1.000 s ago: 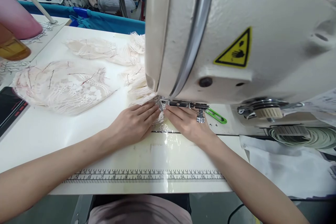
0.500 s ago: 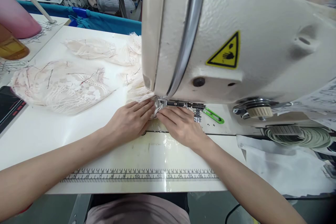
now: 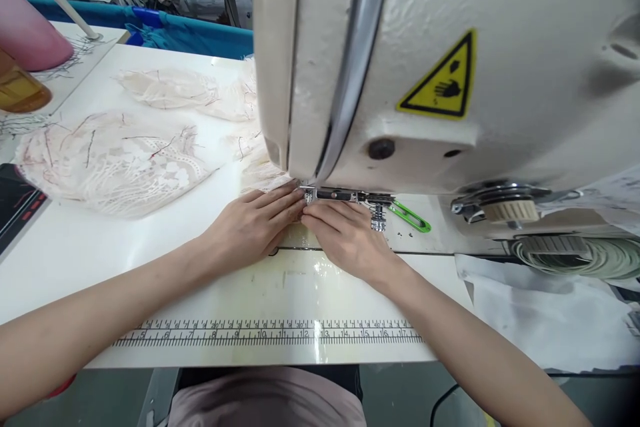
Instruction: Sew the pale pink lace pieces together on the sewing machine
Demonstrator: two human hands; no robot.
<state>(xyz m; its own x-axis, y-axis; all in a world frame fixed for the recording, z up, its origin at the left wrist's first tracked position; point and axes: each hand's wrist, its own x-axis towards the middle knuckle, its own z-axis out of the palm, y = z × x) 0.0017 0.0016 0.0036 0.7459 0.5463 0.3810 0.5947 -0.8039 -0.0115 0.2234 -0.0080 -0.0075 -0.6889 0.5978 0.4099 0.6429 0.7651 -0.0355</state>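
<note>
Under the needle area of a sewing machine (image 3: 280,67) lies cream lace fabric (image 3: 260,170), bunched at the left of the presser foot (image 3: 311,193). My left hand (image 3: 255,223) presses on the lace with fingers close together, their tips beside the foot. Against the foot's near side, my right hand (image 3: 347,233) has its fingers bent and closed at the lace's edge. The hands nearly meet, and only a small bit of lace shows between them. Both thumbs are partly hidden.
A second lace piece (image 3: 115,167) with loose dark threads lies left. Green thread snips (image 3: 410,217) rest right of the foot. A printed ruler (image 3: 270,333) runs along the table's front. A pink thread cone (image 3: 40,20) stands far left, a white cloth (image 3: 540,320) right.
The lace between my hands has moved in toward the foot, so less of it shows. My left fingertips have slid slightly right and forward. The view has shifted a little.
</note>
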